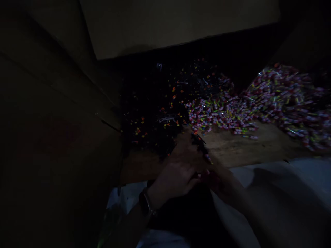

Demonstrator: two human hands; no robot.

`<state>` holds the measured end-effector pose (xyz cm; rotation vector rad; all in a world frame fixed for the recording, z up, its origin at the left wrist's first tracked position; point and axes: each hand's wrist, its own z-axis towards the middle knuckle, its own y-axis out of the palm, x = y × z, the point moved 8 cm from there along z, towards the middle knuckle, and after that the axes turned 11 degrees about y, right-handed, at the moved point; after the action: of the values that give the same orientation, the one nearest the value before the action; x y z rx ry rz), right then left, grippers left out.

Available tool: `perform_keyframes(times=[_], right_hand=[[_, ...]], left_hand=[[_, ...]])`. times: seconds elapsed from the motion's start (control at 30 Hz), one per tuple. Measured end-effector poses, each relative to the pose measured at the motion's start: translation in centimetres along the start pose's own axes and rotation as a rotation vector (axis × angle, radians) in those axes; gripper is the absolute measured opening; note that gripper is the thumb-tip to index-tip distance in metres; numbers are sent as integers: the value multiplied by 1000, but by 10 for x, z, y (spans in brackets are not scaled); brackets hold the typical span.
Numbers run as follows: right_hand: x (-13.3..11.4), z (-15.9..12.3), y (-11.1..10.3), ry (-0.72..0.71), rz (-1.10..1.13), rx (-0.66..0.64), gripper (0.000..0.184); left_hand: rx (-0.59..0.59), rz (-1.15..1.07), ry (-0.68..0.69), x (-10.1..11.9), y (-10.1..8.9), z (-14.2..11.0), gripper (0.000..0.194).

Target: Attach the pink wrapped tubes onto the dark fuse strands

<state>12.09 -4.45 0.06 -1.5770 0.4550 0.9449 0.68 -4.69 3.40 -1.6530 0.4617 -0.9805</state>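
My left hand point(173, 179), with a watch point(145, 202) on its wrist, is at the front edge of a wooden table point(232, 151). Its fingers are curled, with thumb and fingertips pressed together beside my right hand point(219, 179). The two hands meet over the edge, and a small dark reddish shape shows between them, too dim to name. My right hand is curled too, its fingers largely lost in shadow. Just beyond them lies one small tube-like piece point(208, 158) with a yellow tip, beside some dark bits point(199, 141).
A large heap of small pink, white and yellow tube-like pieces point(232, 110) spreads to the right. Dark pieces point(152, 131) mixed with orange and yellow bits cover the left. Cardboard point(181, 24) stands behind, and another brown panel point(64, 103) borders the left. The scene is very dark.
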Motion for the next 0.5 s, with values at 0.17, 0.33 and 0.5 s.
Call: perform_keyframes(times=[0.17, 0.33, 0.5], right_hand=[[11, 17, -17, -45, -149, 99, 17], [20, 25, -39, 86, -178, 304, 19], [16, 30, -9, 275, 226, 141, 26]], left_hand=[[205, 209, -210, -41, -28, -16, 53], [233, 480, -426, -104, -46, -51, 40], [298, 542, -270, -95, -49, -53, 27]])
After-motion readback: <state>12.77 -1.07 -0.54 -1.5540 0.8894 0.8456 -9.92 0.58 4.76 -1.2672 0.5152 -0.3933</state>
